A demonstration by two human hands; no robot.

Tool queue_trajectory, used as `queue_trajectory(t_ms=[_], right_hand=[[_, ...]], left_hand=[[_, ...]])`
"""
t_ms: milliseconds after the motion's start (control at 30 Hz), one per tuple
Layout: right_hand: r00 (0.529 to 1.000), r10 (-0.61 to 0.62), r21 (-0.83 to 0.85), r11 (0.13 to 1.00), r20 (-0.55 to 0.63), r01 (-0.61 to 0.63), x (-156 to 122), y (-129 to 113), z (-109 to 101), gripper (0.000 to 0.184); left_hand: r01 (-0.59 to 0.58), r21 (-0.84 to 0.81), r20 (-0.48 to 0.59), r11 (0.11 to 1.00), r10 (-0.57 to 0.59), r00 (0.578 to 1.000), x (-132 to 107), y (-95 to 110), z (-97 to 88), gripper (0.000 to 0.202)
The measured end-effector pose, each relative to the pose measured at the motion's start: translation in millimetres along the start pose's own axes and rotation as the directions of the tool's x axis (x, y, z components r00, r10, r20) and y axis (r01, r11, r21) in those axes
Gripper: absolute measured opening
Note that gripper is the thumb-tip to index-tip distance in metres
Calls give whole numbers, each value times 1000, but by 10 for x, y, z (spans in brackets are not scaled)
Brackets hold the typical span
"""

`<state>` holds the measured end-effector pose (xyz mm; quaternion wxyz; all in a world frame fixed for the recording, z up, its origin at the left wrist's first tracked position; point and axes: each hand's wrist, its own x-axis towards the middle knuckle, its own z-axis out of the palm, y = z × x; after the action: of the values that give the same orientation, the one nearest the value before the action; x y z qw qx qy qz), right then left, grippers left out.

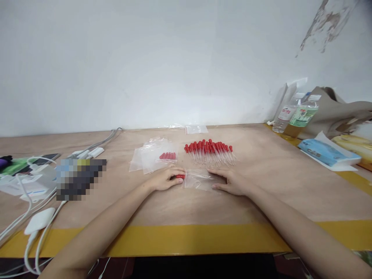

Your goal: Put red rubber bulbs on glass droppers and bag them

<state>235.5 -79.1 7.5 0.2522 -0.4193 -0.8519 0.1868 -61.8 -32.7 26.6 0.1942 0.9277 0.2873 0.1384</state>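
My left hand (167, 179) is closed round red rubber bulbs (180, 176) at the left end of a clear plastic bag (199, 181), which lies flat on the table. They look like dropper bulbs, and how far they sit inside the bag is hard to see. At the bag's right end is my right hand (231, 181), thumb and fingers at its two sides with the film between them. Just behind it lies a pile of clear droppers with red bulbs (207, 149). Left of the pile, several red bulbs (167, 155) show on clear plastic bags (148, 155).
Another clear bag (197, 129) lies by the wall. White cables and a charger (40, 221) crowd the left side, near a blurred dark object (81, 180). Bottles (300, 116) and a blue tissue pack (327, 151) stand at right. A yellow strip (203, 240) marks the table's front edge.
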Motion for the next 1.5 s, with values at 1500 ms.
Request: queue_trajectory(t_ms=[1500], right_hand=[[997, -23, 107, 994, 77, 14, 47, -8, 60, 59]], left_hand=[[288, -445, -541, 848, -511, 668, 384, -138, 141, 24]])
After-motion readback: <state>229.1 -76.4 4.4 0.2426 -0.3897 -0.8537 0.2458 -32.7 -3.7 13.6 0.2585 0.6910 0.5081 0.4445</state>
